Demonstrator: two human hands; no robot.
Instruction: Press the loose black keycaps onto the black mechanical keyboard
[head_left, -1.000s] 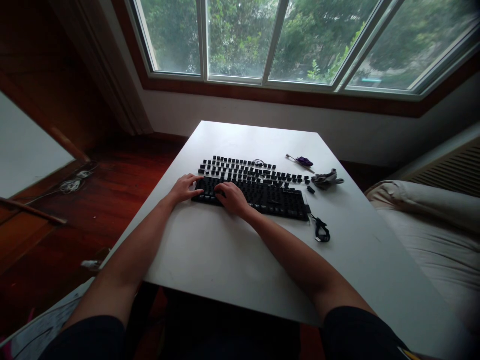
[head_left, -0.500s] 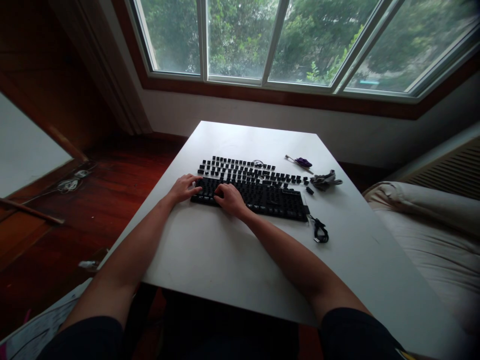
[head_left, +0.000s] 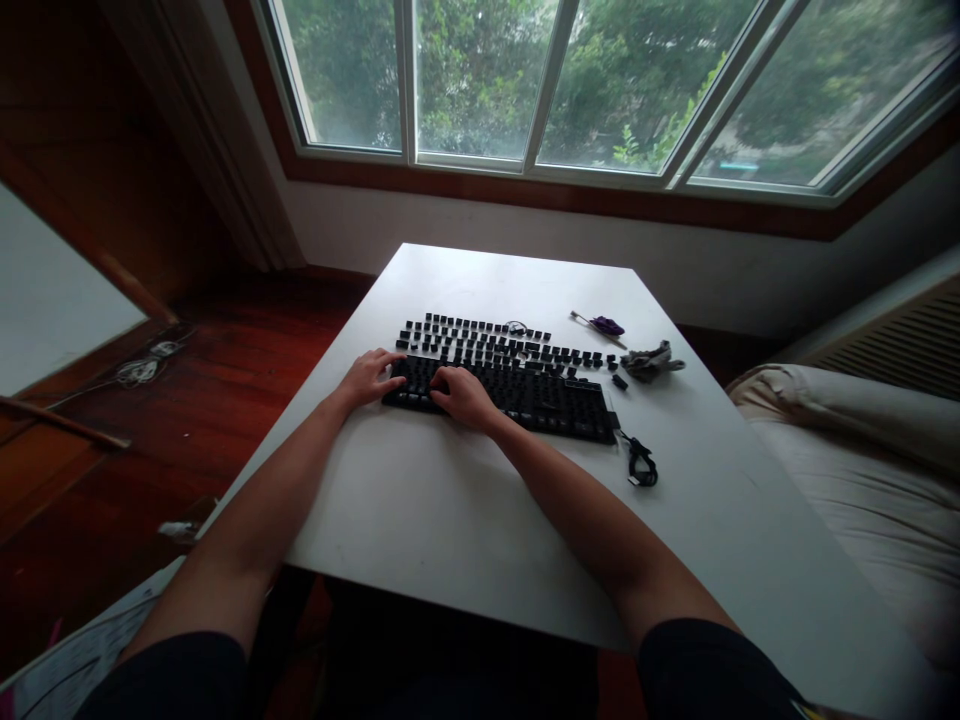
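A black keyboard (head_left: pixel 525 400) lies on the white table. At its left end rests my left hand (head_left: pixel 366 378), with the fingers stretched out and the thumb apart, touching the corner. My right hand (head_left: pixel 463 397) is over the keyboard's left half, fingers curled and thumb and forefinger pressed together against the keys. Whatever sits between those fingertips is too small and hidden to make out. Behind the keyboard, loose black keycaps (head_left: pixel 465 338) stand in several rows on the table.
A purple-handled tool (head_left: pixel 606 325) and a crumpled grey cloth or glove (head_left: pixel 651 361) lie at the right rear. The keyboard's bundled cable (head_left: pixel 641 464) is by its right end. A thin ring-shaped item (head_left: pixel 516 327) lies among the keycaps. A padded seat (head_left: pixel 840 440) stands right of the table (head_left: pixel 420 510).
Almost nothing differs. My right hand has shifted very slightly over the keys, and my left hand stays at the keyboard's left end.
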